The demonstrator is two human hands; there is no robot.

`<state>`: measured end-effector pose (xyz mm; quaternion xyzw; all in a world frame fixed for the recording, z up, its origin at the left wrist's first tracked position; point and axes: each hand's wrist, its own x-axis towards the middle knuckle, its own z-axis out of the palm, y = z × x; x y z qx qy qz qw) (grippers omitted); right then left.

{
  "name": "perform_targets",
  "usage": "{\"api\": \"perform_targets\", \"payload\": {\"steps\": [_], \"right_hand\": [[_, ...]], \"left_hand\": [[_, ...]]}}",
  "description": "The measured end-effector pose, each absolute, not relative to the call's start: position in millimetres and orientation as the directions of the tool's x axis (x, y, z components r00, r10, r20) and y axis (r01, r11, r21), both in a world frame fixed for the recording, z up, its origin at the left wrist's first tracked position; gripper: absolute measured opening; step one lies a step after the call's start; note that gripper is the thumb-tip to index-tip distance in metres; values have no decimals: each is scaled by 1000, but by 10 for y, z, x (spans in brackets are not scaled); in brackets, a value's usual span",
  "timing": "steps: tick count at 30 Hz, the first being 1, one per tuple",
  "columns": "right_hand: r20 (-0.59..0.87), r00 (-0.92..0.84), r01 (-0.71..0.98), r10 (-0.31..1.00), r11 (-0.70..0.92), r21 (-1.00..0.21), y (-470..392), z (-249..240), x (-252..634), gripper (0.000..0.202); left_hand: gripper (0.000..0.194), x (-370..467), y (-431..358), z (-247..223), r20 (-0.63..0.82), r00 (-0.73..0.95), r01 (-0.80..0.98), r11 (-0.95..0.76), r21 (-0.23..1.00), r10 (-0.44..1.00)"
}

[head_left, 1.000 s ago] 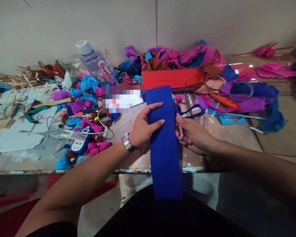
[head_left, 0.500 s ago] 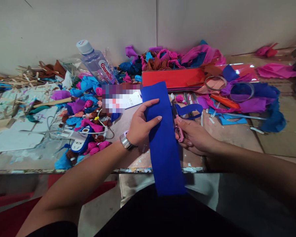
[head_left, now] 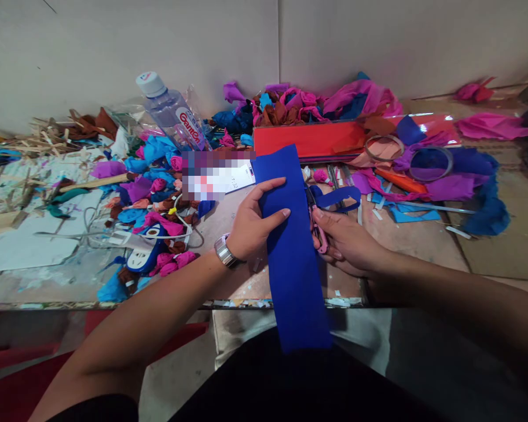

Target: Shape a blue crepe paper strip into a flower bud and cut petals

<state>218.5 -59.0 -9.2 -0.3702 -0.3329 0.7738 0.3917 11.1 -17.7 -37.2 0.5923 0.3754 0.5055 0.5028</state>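
The fingers (head_left: pixel 278 215) of the left hand (head_left: pixel 250 225) are curled onto one long blue paper strip (head_left: pixel 293 246), two of them lying across its face with the thumb hidden behind, so the strip is pinched at its left edge. The right hand (head_left: pixel 347 243) is closed around one pair of pink-handled scissors (head_left: pixel 315 220), whose blades meet the strip's right edge; how far the blades are parted cannot be told. The strip runs from the middle of the counter (head_left: pixel 229 214) across its near edge and hangs down over the person's lap. A single narrow blue offcut (head_left: pixel 337 196) curls just beyond the scissors. One wristwatch (head_left: pixel 223 251) sits on the left wrist. Just left of the strip's far end lies one white card (head_left: pixel 237 177), partly blurred. Farther toward the back edge lies one flat red paper pack (head_left: pixel 310 139), with two rings of tape (head_left: pixel 430 163) at its right end, side by side. One clear plastic water bottle (head_left: pixel 171 114) leans near the back left, above a heap of small crumpled paper balls (head_left: pixel 156 193) in pink, light blue, purple and brown, too many and too tangled to count. Loose wooden sticks (head_left: pixel 48 136) litter the far left corner.
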Motion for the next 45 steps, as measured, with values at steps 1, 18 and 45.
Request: {"api": "perform_targets", "payload": {"steps": [1, 18, 45], "right_hand": [[-314, -417, -359, 853, -472, -805, -592, -89, 2185, 48], [-326, -419, -345, 847, -481, -806, -593, -88, 2182, 45], [-298, -410, -333, 862, -445, -831, -544, -95, 2212, 46]], "left_hand": [[61, 107, -172, -378, 226, 210, -59, -219, 974, 951], [64, 86, -170, -355, 209, 230, -40, -206, 978, 950], [47, 130, -250, -239, 164, 280, 43, -183, 982, 946]]}}
